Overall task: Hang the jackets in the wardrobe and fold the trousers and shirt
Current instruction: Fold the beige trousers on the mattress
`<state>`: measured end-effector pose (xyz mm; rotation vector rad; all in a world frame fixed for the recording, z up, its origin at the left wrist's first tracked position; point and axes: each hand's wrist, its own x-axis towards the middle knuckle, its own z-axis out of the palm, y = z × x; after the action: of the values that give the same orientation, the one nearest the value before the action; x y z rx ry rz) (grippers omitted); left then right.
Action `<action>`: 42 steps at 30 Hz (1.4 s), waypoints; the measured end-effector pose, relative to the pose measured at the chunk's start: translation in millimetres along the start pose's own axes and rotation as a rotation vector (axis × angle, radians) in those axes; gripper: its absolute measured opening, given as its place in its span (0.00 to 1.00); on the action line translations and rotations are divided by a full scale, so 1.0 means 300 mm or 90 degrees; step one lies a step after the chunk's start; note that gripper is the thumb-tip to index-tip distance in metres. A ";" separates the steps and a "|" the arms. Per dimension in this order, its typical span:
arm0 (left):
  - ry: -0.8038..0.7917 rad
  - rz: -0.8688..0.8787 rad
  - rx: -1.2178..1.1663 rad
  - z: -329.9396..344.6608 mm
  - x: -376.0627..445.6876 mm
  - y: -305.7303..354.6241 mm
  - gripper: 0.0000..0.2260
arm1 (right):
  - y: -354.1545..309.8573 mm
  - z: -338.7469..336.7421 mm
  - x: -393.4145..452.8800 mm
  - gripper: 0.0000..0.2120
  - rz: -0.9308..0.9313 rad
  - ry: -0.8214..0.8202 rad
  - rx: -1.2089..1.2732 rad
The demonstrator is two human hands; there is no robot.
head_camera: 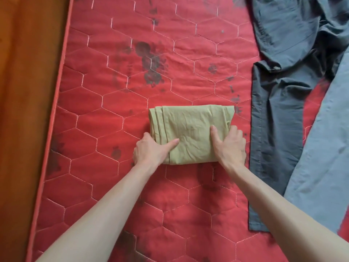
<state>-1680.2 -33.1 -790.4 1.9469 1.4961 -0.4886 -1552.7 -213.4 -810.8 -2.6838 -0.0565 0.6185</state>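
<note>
A khaki-green garment (190, 125), folded into a compact rectangle, lies in the middle of the red quilted mattress (113, 91). My left hand (149, 150) grips its near left corner, thumb on top and fingers tucked under the edge. At the near right side my right hand (229, 144) holds the bundle the same way, thumb pressed on the cloth and fingers wrapped round the right edge. To the right, dark grey trousers (273, 120) lie unfolded along the mattress.
A light grey-blue garment (324, 148) lies partly over the dark trousers at the right edge. The mattress's left edge borders a brown wooden surface (24, 110). Dark stains mark the red cover.
</note>
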 end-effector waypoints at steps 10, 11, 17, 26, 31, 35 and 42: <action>-0.293 -0.165 -0.241 -0.059 0.049 0.008 0.42 | 0.048 -0.082 0.048 0.34 0.092 -0.235 0.296; -0.303 -0.152 -0.255 -0.061 0.046 -0.001 0.38 | 0.056 -0.083 0.046 0.34 0.088 -0.237 0.348; -0.407 -0.131 -0.433 -0.084 0.011 -0.079 0.36 | 0.091 -0.063 -0.022 0.22 0.015 -0.221 0.542; -0.595 -0.130 -0.731 -0.136 -0.111 -0.229 0.32 | 0.083 -0.166 -0.117 0.24 -0.053 -0.339 0.617; -0.482 -0.008 -0.634 -0.164 -0.197 -0.228 0.29 | 0.116 -0.210 -0.140 0.33 -0.019 -0.459 0.576; -0.401 0.071 -0.562 -0.174 -0.261 -0.247 0.30 | 0.127 -0.246 -0.137 0.39 0.028 -0.543 0.574; -0.420 0.116 -0.583 -0.197 -0.355 -0.246 0.30 | 0.083 -0.286 -0.230 0.39 -0.021 -0.372 0.543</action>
<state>-1786.2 -58.4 -698.8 1.0295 0.8571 -0.2456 -1579.3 -275.8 -720.4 -1.6317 0.0090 1.0953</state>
